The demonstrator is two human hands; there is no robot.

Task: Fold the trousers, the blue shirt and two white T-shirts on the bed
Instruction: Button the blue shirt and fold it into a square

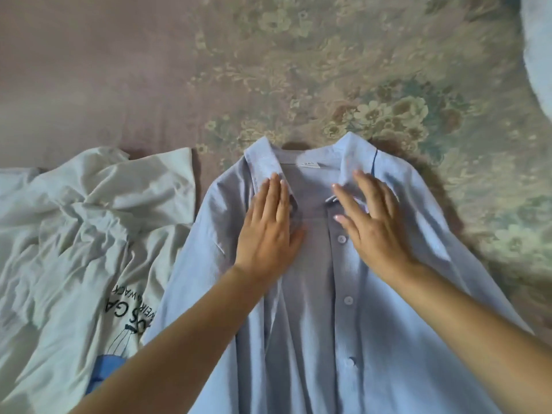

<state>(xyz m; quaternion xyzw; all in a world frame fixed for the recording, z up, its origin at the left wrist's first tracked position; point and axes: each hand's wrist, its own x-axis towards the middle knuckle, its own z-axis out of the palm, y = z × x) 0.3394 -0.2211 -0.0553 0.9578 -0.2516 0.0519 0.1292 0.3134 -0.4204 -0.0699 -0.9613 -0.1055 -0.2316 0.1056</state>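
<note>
Open bedspread (328,70) beyond (T-shirt (74,234) left)

The whole view is filled by a bed cover (343,70), seen from above. A faded floral pattern in cream, green and brown is printed on its right part; the left part (74,70) is plain mauve. A pale rounded cushion edge (537,55) is seen at top right. Light is dim and soft.

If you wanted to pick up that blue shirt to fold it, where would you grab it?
Probably at the shoulders, just outside the collar, one hand each side, coming from above. The blue shirt lies front up and lengthwise, collar away from the person, so the shoulder seams are its widest firm edges. The left hand and right hand already lie flat beside them.
</note>
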